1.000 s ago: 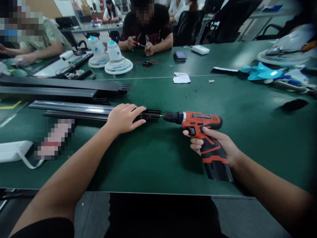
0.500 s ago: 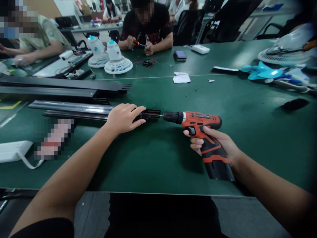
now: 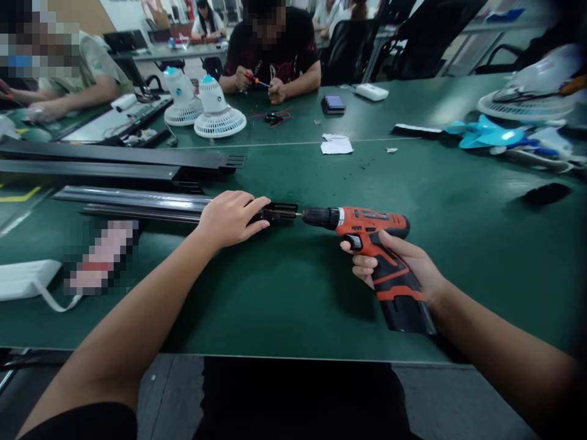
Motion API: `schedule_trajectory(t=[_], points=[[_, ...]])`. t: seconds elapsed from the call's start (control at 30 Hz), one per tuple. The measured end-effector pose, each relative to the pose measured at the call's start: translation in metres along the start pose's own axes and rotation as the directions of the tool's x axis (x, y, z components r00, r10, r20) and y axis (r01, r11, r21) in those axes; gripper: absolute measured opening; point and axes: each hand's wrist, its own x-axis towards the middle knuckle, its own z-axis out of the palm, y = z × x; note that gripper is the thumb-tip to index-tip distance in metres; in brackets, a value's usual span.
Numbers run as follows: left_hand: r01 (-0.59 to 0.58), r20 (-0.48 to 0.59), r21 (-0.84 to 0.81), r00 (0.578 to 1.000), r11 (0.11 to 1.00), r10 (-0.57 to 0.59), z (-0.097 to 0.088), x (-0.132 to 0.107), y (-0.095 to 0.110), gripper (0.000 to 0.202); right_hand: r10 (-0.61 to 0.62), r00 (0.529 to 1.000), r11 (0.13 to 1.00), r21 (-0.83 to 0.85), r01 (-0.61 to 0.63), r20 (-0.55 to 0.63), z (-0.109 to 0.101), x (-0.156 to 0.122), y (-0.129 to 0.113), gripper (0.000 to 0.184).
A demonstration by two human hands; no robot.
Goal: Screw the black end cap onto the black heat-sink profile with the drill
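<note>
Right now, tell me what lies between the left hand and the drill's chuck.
In the head view: the dark part's slotted end, then the thin bit protruding from the chuck.

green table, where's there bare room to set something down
Bare patches: between the left forearm and right hand, down to the green table's near edge; and right of the red and black cordless drill, nearer than the dark oval object. Crowded: left, with long black rails; far right, with light blue plastic fan blades.

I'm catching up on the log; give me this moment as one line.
left grip: over black rails; right grip: holding red drill; drill bit: at rails' right end, contact unclear
</note>
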Motion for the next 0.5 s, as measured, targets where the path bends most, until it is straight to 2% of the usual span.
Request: schedule_trajectory(t=[0.33, 0.5], points=[[0.048, 0.051, 0.029, 0.997, 0.998, -0.049, -0.0012, -0.0006, 0.0025, 0.052, -0.017, 1.000, 1.000, -0.003, 0.017, 0.010, -0.0009, 0.0016, 0.0013, 0.048], [0.060, 0.042, -0.006, 0.997, 0.998, -0.059, -0.0006, -0.0009, 0.0026, 0.052, -0.094, 0.995, 0.994, -0.053, 0.095, 0.017, -0.0043, 0.0035, 0.0024, 0.045]])
